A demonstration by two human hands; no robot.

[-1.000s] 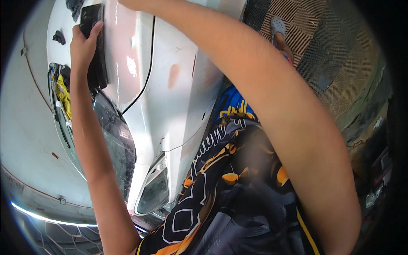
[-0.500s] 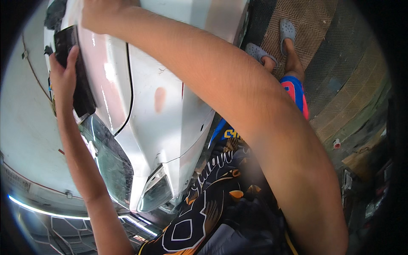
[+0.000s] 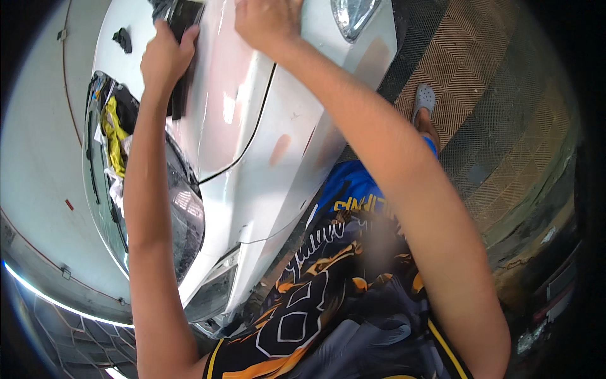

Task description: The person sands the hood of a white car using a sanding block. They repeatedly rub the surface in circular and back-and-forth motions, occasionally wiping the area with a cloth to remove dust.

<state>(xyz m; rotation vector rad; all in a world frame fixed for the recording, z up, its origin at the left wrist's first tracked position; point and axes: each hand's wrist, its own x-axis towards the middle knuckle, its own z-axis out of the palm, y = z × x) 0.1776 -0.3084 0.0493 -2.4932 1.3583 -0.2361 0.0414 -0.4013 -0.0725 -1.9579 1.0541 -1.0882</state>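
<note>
My left hand (image 3: 165, 58) is closed round a long black sanding block (image 3: 189, 14) that lies on the white car's hood (image 3: 222, 38), over a pinkish, rubbed-down stretch. Its thumb and fingers straddle the block's upper part. Farther right, my right hand (image 3: 268, 24) rests by the hood's side, apart from the block. The top edge of the picture cuts off its fingers. Below it, the dark seam between hood and fender (image 3: 278, 107) curves toward the windshield. A small brownish patch (image 3: 279, 150) marks the fender.
A crumpled black item (image 3: 122, 40) sits on the hood's left. Yellow and white cloths (image 3: 113, 136) lie by the windshield (image 3: 183, 208). A side mirror (image 3: 218, 284) juts near my body. The headlight (image 3: 353, 16) is at the top. Patterned floor tiles (image 3: 461, 69) spread to the right.
My view has shifted, so the car sits farther right and lower, and the headlight and cloths now show. Both hands appear farther right; the left still grips the block.
</note>
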